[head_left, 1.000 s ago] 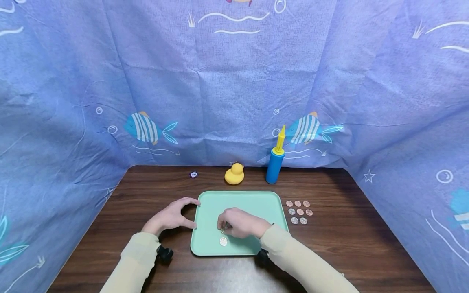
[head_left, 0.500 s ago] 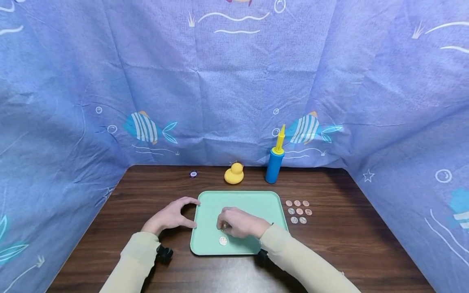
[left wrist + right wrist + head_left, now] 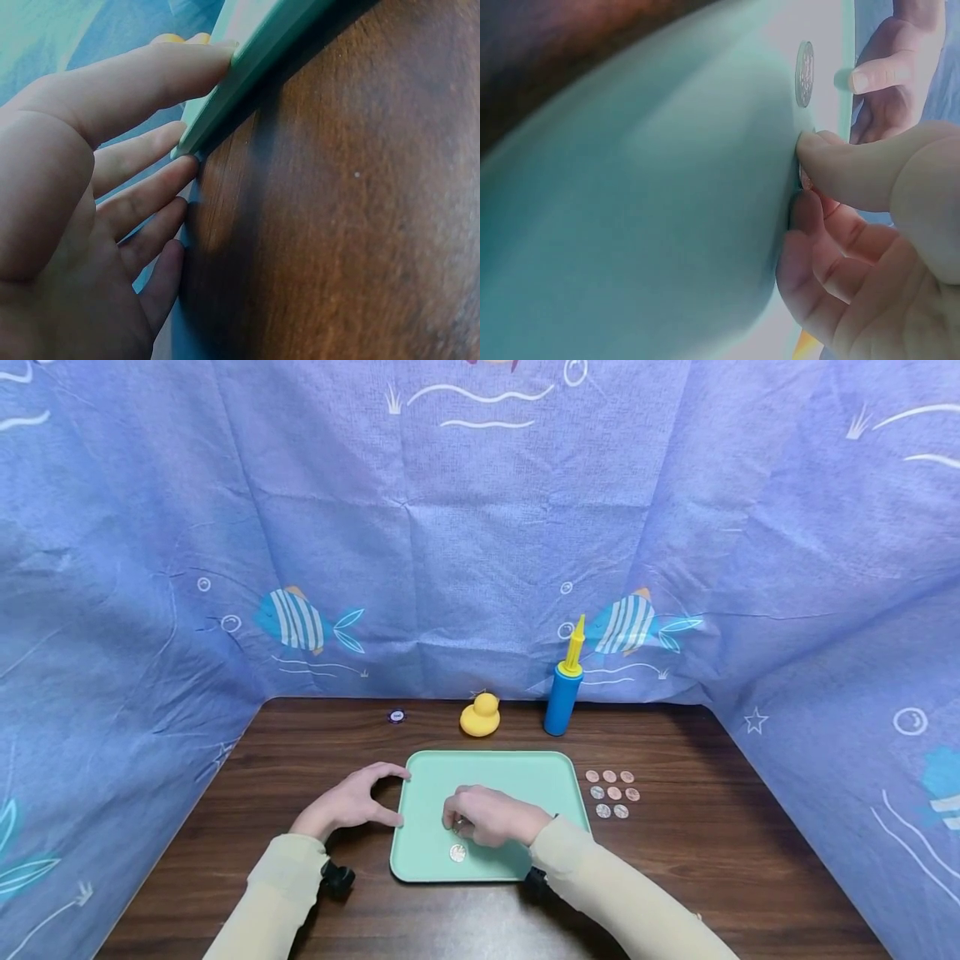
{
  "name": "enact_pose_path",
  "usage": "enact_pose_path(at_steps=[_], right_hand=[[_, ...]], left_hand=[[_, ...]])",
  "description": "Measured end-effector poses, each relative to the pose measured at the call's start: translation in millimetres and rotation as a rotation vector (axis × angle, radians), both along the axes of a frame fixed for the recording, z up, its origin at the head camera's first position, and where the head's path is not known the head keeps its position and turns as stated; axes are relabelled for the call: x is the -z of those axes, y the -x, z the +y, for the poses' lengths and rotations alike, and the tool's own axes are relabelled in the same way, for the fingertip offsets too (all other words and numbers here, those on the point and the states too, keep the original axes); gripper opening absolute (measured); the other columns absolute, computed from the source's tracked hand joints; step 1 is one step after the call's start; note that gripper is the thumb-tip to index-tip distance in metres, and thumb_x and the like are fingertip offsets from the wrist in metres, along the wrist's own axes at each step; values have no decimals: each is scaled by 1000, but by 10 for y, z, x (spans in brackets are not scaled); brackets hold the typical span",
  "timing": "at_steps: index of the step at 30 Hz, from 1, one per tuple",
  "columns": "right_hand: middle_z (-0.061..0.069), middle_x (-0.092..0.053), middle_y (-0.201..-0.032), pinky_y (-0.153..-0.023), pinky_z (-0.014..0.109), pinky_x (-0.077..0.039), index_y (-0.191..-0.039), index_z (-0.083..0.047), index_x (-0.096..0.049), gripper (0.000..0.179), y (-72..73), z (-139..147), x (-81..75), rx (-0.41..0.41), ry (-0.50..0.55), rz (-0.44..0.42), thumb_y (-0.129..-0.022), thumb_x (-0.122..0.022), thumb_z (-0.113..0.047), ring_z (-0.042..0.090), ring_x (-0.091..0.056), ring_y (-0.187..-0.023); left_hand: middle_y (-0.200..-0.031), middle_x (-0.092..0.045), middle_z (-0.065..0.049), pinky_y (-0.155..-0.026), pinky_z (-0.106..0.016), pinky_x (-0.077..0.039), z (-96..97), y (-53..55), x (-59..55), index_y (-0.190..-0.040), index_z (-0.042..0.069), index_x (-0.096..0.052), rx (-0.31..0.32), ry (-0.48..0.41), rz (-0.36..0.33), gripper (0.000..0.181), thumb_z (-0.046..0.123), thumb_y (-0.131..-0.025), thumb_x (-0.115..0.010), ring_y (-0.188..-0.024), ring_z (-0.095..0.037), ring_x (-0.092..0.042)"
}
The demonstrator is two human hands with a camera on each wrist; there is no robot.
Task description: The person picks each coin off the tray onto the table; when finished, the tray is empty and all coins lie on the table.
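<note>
A light green tray (image 3: 517, 772) lies on the table. Its left rim is touched by my left hand (image 3: 352, 799), the thumb and index finger resting at the edge and the others extended, as the left wrist view shows. Over the middle of the tray, my right hand (image 3: 491, 816) has curled fingers and pinches a coin (image 3: 805, 178) between thumb and fingertips, low against the surface. Most of that coin is hidden by the fingers. Just nearer to me on the tray lies a silver coin (image 3: 457, 853), flat and untouched.
Right of the tray, several copper and silver coins (image 3: 614, 794) lie in rows on the dark wooden table (image 3: 697, 852). Behind the tray are a poker chip (image 3: 397, 717), a yellow rubber duck (image 3: 480, 717) and a blue hand pump (image 3: 562, 702). A blue fish-print curtain (image 3: 480, 543) surrounds the table.
Both hands stay almost in place. Only the coin at my right fingertips looks slightly shifted and tilted; the other coin on the tray lies where it was.
</note>
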State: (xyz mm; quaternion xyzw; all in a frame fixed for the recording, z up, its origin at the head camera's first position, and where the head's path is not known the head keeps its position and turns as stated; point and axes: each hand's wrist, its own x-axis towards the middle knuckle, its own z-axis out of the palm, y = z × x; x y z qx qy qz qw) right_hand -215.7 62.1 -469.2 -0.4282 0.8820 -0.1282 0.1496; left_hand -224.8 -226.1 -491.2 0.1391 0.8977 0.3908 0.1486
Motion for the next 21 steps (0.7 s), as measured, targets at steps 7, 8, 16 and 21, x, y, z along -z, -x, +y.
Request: enact_pose_path(at_steps=[7,8,16,21], right_hand=[[-6,-64,-97,-81,18,-51,-108,-16,-76,18,4,18,16,0,50,9,-99,-70,-2,4,-53,-88],[-6,-64,-97,-81,18,-50,-107,-16,-76,18,0,23,13,0,64,8,-99,-70,-1,4,-53,-88],[-4,-68,-94,-77,19,-51,-102,-14,-77,15,2,119,43,-6,177,13,-97,-73,0,4,-54,-83],[-3,-73,-93,-78,20,-53,-99,-13,-76,8,25,219,24,4,240,-23,-98,-74,-5,4,-59,-82]], left_hand=[[-158,-48,-12,-115,-64,-38,-1,-2,9,-140,27,-64,2,7,6,69,32,-78,-95,-148,-40,-41],[-158,-47,-12,-115,-64,-38,-3,-3,10,-140,27,-64,2,8,5,69,32,-78,-95,-148,-40,-40],[-158,-47,-12,-115,-64,-37,-2,7,8,-140,27,-64,-4,4,2,69,31,-78,-95,-148,-39,-40],[-159,-47,-12,-116,-64,-37,0,4,7,-140,27,-64,-8,0,-6,69,30,-78,-95,-148,-39,-39]])
